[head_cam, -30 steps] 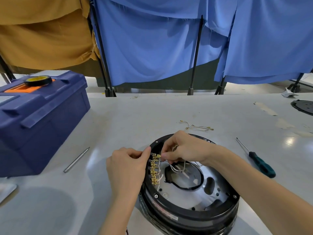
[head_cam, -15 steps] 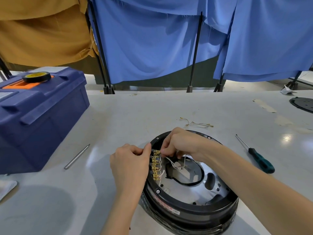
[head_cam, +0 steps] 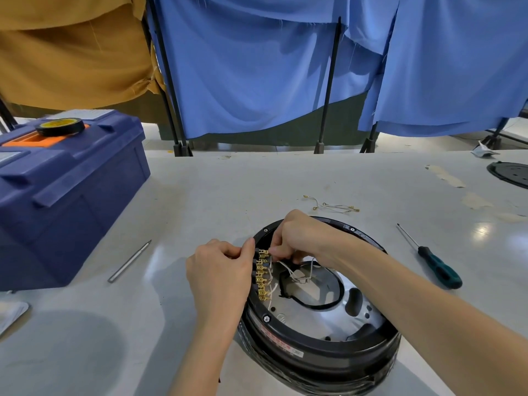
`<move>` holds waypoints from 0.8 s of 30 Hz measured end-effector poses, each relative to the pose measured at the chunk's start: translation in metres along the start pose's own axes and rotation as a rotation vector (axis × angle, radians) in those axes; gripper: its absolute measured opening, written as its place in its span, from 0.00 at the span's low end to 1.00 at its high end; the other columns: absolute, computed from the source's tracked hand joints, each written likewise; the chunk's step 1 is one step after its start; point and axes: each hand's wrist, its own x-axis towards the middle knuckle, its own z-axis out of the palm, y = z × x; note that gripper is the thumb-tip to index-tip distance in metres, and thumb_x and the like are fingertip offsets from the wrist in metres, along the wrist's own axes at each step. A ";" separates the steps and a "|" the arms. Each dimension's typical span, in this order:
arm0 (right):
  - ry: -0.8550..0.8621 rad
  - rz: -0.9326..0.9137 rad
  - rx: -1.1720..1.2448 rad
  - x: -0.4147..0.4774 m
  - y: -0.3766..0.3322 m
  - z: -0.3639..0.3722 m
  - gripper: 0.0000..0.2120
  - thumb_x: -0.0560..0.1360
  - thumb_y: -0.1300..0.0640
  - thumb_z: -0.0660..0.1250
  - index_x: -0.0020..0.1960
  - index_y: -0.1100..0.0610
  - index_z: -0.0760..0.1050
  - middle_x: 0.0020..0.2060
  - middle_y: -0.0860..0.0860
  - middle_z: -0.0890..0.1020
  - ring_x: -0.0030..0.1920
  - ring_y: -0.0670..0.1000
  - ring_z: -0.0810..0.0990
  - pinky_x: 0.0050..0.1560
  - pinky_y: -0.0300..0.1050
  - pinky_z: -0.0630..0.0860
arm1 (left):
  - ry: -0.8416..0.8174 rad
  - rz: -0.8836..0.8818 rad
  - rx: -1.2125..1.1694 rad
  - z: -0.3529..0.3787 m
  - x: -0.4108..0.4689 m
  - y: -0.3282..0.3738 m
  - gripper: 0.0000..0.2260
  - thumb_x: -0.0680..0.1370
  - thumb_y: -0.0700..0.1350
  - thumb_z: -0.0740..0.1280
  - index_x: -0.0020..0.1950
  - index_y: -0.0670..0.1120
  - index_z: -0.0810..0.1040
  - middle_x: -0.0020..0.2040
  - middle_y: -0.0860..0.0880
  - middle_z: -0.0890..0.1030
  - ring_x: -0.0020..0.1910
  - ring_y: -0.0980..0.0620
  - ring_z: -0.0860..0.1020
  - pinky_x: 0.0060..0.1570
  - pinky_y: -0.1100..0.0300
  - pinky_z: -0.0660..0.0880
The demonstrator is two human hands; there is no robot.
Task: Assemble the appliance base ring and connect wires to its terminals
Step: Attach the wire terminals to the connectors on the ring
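Hardly anything has moved over the last second: both hands stay at the far end of the terminal row, and only the view has drifted a little.

The black base ring [head_cam: 314,350] lies flat on the pale counter [head_cam: 228,190], closest to the person, its silver inner plate showing. A row of gold terminals [head_cam: 262,277] runs along the ring's left inner rim. The left hand [head_cam: 220,270] sits against the ring's left outer side with fingers curled, thumb and forefinger pinching the rim beside the topmost terminal. The right hand [head_cam: 303,238] reaches over the ring's far edge, its fingertips drawn together on the end of one of the white wires [head_cam: 288,271] at that same terminal. What exactly lies between the fingertips is too small to tell. The rest of these wires loop down toward the ring's central opening.

Just beyond the ring's far edge lies a loose bundle of spare wires [head_cam: 331,207] with gold ends. To the ring's right lies a green-handled screwdriver [head_cam: 440,271]; to its left, a slim metal rod [head_cam: 130,261]. Farther left stands a blue toolbox [head_cam: 63,201] with a roll of tape [head_cam: 60,126] on its lid. Well beyond the ring to the right, a black disc [head_cam: 511,174] sits at the counter's edge. Blue cloth [head_cam: 257,67] hangs behind the counter.
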 end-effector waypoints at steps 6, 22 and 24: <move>-0.041 0.000 0.010 -0.003 0.002 -0.004 0.14 0.72 0.75 0.63 0.30 0.62 0.75 0.25 0.51 0.78 0.31 0.50 0.73 0.30 0.37 0.71 | 0.000 0.005 0.009 0.000 0.000 -0.001 0.19 0.71 0.51 0.73 0.22 0.53 0.74 0.29 0.51 0.78 0.33 0.56 0.75 0.33 0.65 0.61; 0.078 0.039 -0.051 0.002 -0.010 0.012 0.10 0.73 0.74 0.59 0.40 0.65 0.76 0.31 0.58 0.75 0.29 0.53 0.68 0.39 0.45 0.68 | 0.015 0.011 0.022 0.001 -0.001 0.001 0.19 0.72 0.50 0.73 0.22 0.54 0.71 0.29 0.50 0.78 0.31 0.51 0.74 0.32 0.60 0.63; 0.124 0.011 -0.035 0.003 -0.011 0.018 0.07 0.74 0.72 0.60 0.44 0.64 0.74 0.32 0.58 0.72 0.26 0.52 0.69 0.34 0.39 0.69 | 0.010 0.016 0.020 0.002 -0.001 0.001 0.19 0.72 0.49 0.73 0.22 0.54 0.72 0.29 0.50 0.78 0.32 0.48 0.75 0.35 0.58 0.64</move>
